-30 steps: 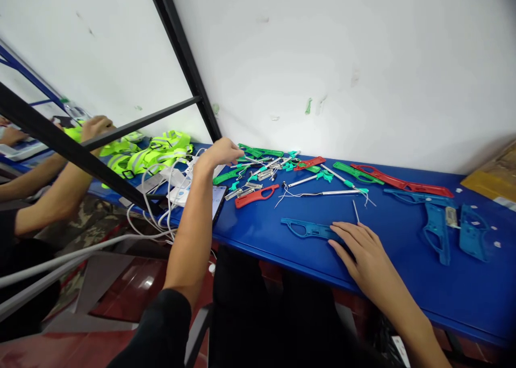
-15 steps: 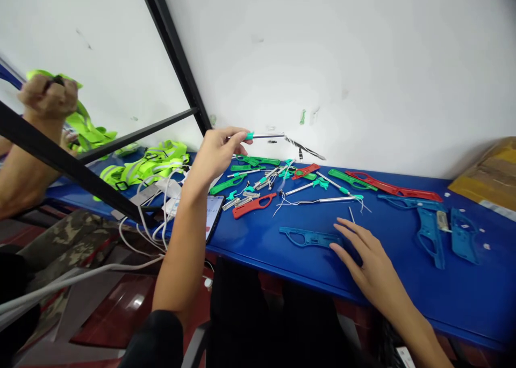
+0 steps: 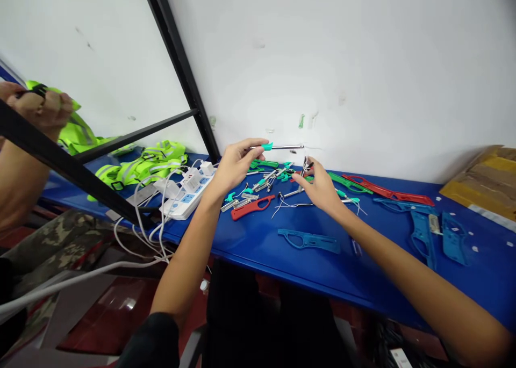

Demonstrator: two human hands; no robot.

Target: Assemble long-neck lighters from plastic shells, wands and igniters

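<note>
My left hand [image 3: 237, 164] is closed on the teal end of a lighter nozzle, a thin metal tube [image 3: 287, 147] held level above the table and pointing right. My right hand [image 3: 316, 184] is closed on a small black piece with thin wires [image 3: 306, 166], just right of the tube's tip. Under both hands lie loose lighter parts: a red casing half [image 3: 253, 208], clear fluid tanks [image 3: 242, 202], teal triggers and more metal tubes. A blue casing half [image 3: 309, 240] lies alone nearer the table's front edge.
Blue, green and red casing halves [image 3: 397, 193] lie to the right, before a taped cardboard box [image 3: 484, 180]. A power strip [image 3: 185, 199] with white cables is at left, beside a black frame post [image 3: 181, 67]. Beyond it, another person's hands [image 3: 44, 107] hold yellow-green reflective straps [image 3: 141, 166].
My right hand has moved from beside the blue casing half up to the dangling wires and taken the black piece. My left hand has shifted right and slightly down with the lighter nozzle.
</note>
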